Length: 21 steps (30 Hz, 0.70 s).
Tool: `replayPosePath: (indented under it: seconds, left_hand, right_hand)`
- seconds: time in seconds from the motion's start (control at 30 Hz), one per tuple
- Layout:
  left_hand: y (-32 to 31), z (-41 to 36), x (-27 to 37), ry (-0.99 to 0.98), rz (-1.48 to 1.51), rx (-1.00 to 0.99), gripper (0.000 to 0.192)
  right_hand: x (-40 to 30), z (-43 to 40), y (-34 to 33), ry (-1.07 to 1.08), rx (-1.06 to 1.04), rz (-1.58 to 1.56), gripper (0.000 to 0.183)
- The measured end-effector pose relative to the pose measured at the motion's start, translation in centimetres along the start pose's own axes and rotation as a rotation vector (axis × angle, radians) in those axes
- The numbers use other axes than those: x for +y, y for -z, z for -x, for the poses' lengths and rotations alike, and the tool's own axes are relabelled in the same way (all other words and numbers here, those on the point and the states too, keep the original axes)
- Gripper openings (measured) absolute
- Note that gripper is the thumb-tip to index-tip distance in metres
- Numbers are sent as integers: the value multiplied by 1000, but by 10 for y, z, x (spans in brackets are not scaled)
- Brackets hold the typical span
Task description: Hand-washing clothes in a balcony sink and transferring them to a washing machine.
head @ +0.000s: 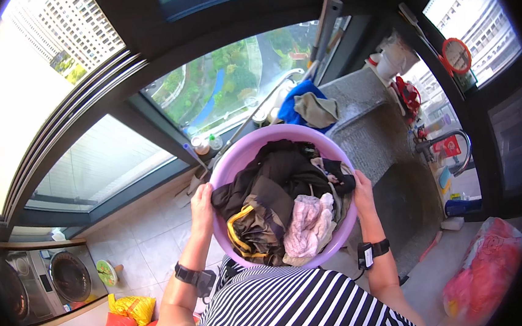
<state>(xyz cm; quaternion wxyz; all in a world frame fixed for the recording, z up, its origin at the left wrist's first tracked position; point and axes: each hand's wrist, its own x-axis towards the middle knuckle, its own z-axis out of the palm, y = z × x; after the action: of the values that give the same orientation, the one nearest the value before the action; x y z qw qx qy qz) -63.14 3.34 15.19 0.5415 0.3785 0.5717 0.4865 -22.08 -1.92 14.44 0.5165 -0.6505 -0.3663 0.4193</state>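
Note:
A purple plastic basin (237, 152) full of clothes is held against the front of my striped top. My left hand (202, 203) grips its left rim, and my right hand (363, 190) grips the right rim; the fingers of both are partly hidden behind the rim. Dark garments (284, 165) fill the upper part of the basin. Lower left in it is a camouflage garment with yellow trim (259, 223). A crumpled pink cloth (308, 226) lies lower right, close to the rim.
To the right is a stone sink (369, 131) with a curved faucet (464, 147). Blue and olive cloths (316, 110) hang at its edge. Front-loading machines (70, 275), a small stool (107, 272) and plastic bags (132, 308) are at lower left. A pink plastic package (485, 269) lies lower right.

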Motion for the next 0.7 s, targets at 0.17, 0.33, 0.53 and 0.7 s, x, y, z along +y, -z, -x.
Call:
replayPosePath:
  seconds: [0.17,0.33,0.53,0.7]
  left_hand:
    - [116,11,-19,-4,164,206,27]
    - [208,35,-22,-9,229,347,25]
    - [282,81,-46,-22,297,583,31]
    - [291,108,-52,-38,296,752,35]
  right_hand:
    - [-16,-6,-122,69,-149,165,24]
    - [-7,-10,-226,146,-327,243,23]
    - [-29,-10,-341,313,-570,339,25]
    - [-29,-22,-397,352,-775,357,27]
